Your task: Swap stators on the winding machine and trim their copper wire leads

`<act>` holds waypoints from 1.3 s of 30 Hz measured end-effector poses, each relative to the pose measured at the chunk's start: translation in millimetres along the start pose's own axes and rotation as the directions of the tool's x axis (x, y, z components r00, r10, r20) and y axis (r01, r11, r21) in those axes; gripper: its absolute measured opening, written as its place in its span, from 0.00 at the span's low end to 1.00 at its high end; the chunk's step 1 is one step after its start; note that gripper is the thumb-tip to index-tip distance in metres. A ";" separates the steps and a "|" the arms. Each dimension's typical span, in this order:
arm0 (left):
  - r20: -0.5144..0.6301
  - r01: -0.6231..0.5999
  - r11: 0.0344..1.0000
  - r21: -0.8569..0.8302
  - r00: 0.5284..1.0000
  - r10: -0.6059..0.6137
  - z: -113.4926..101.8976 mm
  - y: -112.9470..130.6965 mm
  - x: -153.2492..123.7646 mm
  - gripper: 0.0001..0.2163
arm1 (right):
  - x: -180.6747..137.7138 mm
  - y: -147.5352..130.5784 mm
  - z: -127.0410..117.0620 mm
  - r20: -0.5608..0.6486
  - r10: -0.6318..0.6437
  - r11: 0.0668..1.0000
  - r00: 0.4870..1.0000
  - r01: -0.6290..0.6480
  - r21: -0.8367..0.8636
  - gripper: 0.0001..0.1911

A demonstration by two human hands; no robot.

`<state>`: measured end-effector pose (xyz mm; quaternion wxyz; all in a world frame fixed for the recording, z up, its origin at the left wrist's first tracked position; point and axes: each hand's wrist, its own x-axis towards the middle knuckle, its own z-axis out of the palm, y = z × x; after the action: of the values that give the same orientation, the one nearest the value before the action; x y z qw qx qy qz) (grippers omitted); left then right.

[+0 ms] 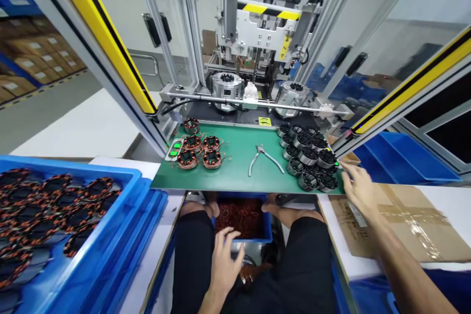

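My left hand [226,260] hovers over my lap, its fingers loosely curved and apart with nothing in them. At the right end of the green work surface [239,179], my right hand [356,186] is empty, with fingers stretched toward a small green-lit switch [336,163]. Whether it touches the switch I cannot tell. Close by stand stacked black-and-silver stator cores [308,156]. Pliers [260,157] with pale handles lie spread in the middle. Several copper-wound stators [193,143] with loose wire ends sit on the left, beside another green-lit switch [175,146].
Behind the surface is a machine [261,34] with two metal fixtures [226,89], framed by yellow side strips [106,39]. A blue tray [128,181] of wound stators stands left. A cardboard box [408,221] lies right. Below, a blue bin [268,221] holds copper-coloured scraps.
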<state>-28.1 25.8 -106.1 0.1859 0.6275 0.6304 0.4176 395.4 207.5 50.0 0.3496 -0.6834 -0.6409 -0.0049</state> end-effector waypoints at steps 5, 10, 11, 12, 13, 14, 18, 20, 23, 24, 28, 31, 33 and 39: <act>0.090 0.260 0.955 -0.139 0.964 -0.249 7.5 -47.3 -8.9 0.12 | -25.5 -135.3 4.5 -0.206 -0.175 0.973 0.963 0.201 0.111 0.16; 0.231 0.391 0.891 -0.232 0.912 -0.340 40.9 -60.8 3.0 0.17 | -26.5 -276.7 90.7 0.133 -0.714 0.698 0.688 0.683 0.215 0.20; 0.246 0.415 0.878 -0.239 0.900 -0.359 43.6 -61.5 2.6 0.18 | -23.6 -294.5 111.5 0.186 -0.741 0.671 0.645 0.716 0.192 0.21; 0.257 0.437 0.865 -0.247 0.890 -0.377 44.2 -61.7 1.4 0.19 | -20.5 -308.1 130.7 0.228 -0.752 0.656 0.619 0.737 0.164 0.21; 0.264 0.457 0.852 -0.257 0.881 -0.393 43.1 -61.4 -0.5 0.19 | -17.9 -317.7 147.3 0.256 -0.752 0.651 0.608 0.747 0.136 0.20; 0.269 0.472 0.839 -0.271 0.874 -0.405 40.9 -60.5 -2.5 0.20 | -16.2 -323.7 160.6 0.272 -0.750 0.648 0.603 0.753 0.115 0.18; 0.279 0.500 0.779 -0.378 0.864 -0.420 28.6 -53.0 -3.0 0.25 | -20.9 -321.3 171.5 0.168 -0.785 0.616 0.596 0.780 0.114 0.08; 0.310 0.516 0.727 -0.453 0.856 -0.414 19.6 -47.4 3.4 0.29 | -28.8 -310.3 150.4 0.052 -0.791 0.609 0.609 0.778 0.154 0.06; 0.439 0.567 0.606 -0.558 0.821 -0.364 -12.7 -30.2 11.0 0.32 | -46.0 -289.8 92.3 0.052 -0.785 0.596 0.618 0.729 0.336 0.06; 0.479 0.583 0.564 -0.584 0.809 -0.341 -30.6 -20.1 11.5 0.34 | -53.0 -283.9 69.4 0.137 -0.797 0.583 0.588 0.690 0.428 0.08; 0.622 0.576 0.425 -0.698 0.782 -0.039 -116.6 43.8 19.2 0.53 | -79.4 -271.7 -4.6 0.408 -0.869 0.492 0.281 0.571 0.657 0.13; 0.593 0.468 0.530 -0.707 0.801 0.084 -149.7 94.3 36.2 0.57 | -94.3 -267.2 -24.1 0.424 -0.875 0.478 0.234 0.554 0.681 0.09; 0.533 0.438 0.595 -0.674 0.846 -0.018 -149.5 116.3 40.7 0.48 | -103.4 -263.0 -28.2 0.400 -0.867 0.498 0.297 0.503 0.706 0.13; 0.298 0.231 0.844 -0.483 0.950 -0.090 -131.2 128.5 29.4 0.29 | -131.5 -246.2 -38.2 0.401 -0.708 0.657 0.581 0.334 0.676 0.37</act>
<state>-50.1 -2.3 76.4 0.4628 0.5497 0.5168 0.4654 172.2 58.0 135.2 0.2661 -0.2851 -0.8718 0.2964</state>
